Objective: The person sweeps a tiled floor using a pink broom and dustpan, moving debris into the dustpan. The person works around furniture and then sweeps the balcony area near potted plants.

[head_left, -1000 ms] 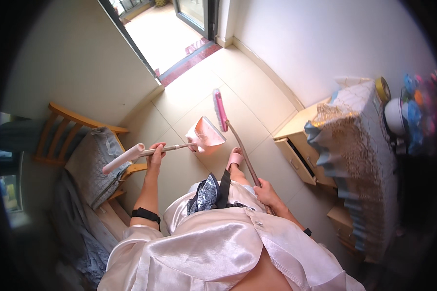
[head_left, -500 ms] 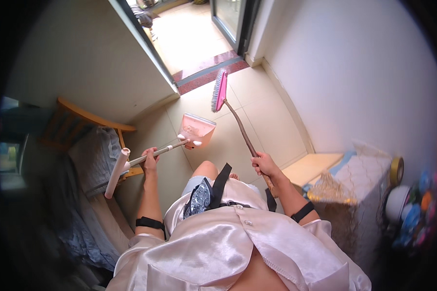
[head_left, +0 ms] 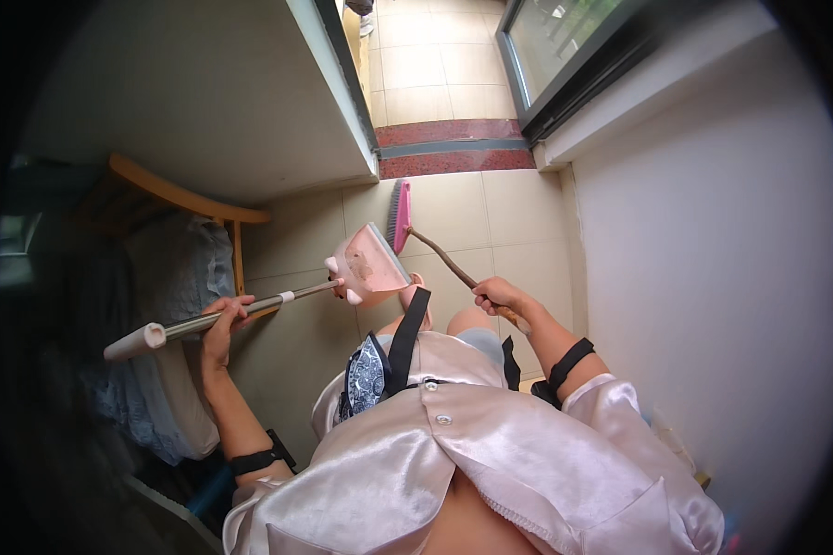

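Observation:
My left hand [head_left: 222,330] is wrapped around the metal handle of a pink dustpan [head_left: 366,265], whose pan is low over the tiled floor with some brownish debris in it. The handle's pale pink grip end sticks out past my hand to the left. In my right hand [head_left: 500,296] is the brown stick of a broom [head_left: 400,215] with a pink head and grey bristles. The broom head stands at the far side of the dustpan, close to its grey lip; whether they touch I cannot tell.
Ahead lies a doorway with a red-speckled threshold [head_left: 458,164] and an open glass door [head_left: 565,46]. A wooden chair [head_left: 171,196] piled with cloth stands at the left. White walls [head_left: 703,231] rise on both sides. My foot is just beside the dustpan.
My view has turned and come nearer the doorway. The broom head has moved left and closer to the dustpan. The dustpan has turned so its lip faces right, and its handle lies flatter.

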Demonstrator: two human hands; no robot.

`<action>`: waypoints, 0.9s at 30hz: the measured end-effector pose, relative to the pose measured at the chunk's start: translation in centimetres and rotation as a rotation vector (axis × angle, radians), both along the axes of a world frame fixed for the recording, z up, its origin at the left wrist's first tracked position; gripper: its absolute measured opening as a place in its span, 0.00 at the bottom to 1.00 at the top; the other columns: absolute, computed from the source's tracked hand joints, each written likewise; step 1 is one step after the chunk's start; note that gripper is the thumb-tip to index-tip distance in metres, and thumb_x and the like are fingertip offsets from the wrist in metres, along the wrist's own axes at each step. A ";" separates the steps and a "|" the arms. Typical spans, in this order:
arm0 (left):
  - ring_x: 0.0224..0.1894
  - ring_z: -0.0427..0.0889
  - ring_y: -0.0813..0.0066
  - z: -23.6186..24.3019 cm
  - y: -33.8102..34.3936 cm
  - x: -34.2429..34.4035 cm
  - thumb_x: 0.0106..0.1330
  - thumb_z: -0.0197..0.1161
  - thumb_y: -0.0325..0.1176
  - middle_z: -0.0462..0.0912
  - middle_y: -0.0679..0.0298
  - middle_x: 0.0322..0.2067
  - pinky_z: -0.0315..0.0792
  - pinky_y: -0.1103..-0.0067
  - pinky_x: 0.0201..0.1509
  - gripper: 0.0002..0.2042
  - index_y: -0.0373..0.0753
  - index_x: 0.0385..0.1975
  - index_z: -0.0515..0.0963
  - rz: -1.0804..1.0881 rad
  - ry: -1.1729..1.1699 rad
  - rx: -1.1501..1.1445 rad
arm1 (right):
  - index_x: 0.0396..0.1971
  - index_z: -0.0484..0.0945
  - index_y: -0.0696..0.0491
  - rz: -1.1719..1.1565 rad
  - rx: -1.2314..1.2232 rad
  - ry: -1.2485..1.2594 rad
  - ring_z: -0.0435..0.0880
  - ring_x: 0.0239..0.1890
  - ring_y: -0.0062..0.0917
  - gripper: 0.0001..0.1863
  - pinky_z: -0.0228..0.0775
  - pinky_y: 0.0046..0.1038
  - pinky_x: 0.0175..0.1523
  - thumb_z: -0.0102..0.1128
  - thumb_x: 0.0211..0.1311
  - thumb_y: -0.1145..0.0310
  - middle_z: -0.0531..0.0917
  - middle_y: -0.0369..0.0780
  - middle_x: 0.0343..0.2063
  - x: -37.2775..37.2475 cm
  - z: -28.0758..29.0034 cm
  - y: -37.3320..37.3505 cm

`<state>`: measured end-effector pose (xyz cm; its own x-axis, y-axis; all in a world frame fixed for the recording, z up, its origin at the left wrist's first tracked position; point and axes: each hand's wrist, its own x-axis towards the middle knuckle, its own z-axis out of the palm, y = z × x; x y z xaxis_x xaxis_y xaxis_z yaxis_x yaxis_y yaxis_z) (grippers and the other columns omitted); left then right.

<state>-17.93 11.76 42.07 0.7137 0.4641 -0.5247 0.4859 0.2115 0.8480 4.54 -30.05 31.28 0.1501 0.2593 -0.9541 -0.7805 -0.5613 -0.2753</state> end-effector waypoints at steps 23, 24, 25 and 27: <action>0.35 0.75 0.74 -5.9 7.1 -2.0 0.57 0.50 0.30 0.76 0.52 0.38 0.70 0.84 0.40 0.10 0.33 0.18 0.72 0.121 -0.113 -0.057 | 0.21 0.68 0.59 0.250 -0.163 -0.450 0.67 0.11 0.19 0.05 0.58 0.21 0.13 0.46 0.51 0.73 0.70 0.38 0.12 15.1 0.5 16.1; 0.35 0.75 0.74 -6.9 7.9 -3.3 0.58 0.50 0.31 0.76 0.52 0.38 0.70 0.84 0.40 0.10 0.32 0.18 0.72 0.137 -0.138 -0.087 | 0.21 0.68 0.59 0.374 -0.223 -0.558 0.67 0.11 0.20 0.05 0.58 0.23 0.13 0.46 0.50 0.73 0.70 0.39 0.12 14.2 0.9 18.1; 0.35 0.75 0.73 -7.4 8.2 -4.4 0.58 0.50 0.31 0.75 0.52 0.39 0.70 0.84 0.41 0.10 0.32 0.19 0.72 0.146 -0.171 -0.120 | 0.21 0.68 0.59 0.502 -0.298 -0.671 0.68 0.11 0.21 0.05 0.59 0.24 0.13 0.45 0.49 0.73 0.70 0.39 0.12 13.0 1.5 19.2; 0.35 0.74 0.77 -8.2 10.8 -6.6 0.57 0.50 0.31 0.75 0.54 0.39 0.68 0.84 0.40 0.10 0.33 0.19 0.73 0.134 -0.225 -0.125 | 0.22 0.67 0.59 0.538 -0.288 -0.813 0.67 0.10 0.22 0.05 0.59 0.25 0.13 0.45 0.49 0.73 0.69 0.39 0.12 9.0 2.8 21.3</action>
<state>-24.49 22.54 33.83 0.7554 0.5039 -0.4189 0.2487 0.3710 0.8947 13.58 -8.77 34.09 0.7124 0.2602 -0.6517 -0.0412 -0.9116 -0.4090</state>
